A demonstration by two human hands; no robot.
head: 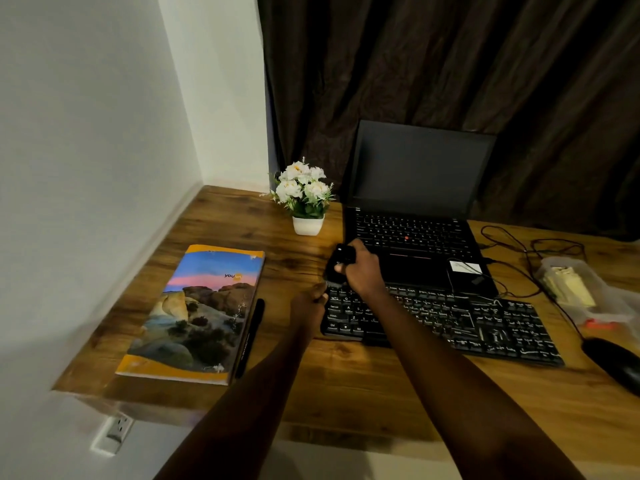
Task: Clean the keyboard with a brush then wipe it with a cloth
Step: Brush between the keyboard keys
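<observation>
A black external keyboard (450, 317) lies on the wooden desk (363, 382) in front of an open laptop. My right hand (363, 270) grips a black brush (337, 263), whose bristles rest on the keyboard's far left corner. My left hand (309, 301) holds the keyboard's left edge, fingers curled at the corner. No cloth is visible.
The open black laptop (415, 209) stands behind the keyboard. A white flower pot (306, 199), a colourful book (201, 313) and a black pen (251, 336) lie to the left. Cables (519, 258), a plastic bag (581, 289) and a black mouse (613, 362) are on the right.
</observation>
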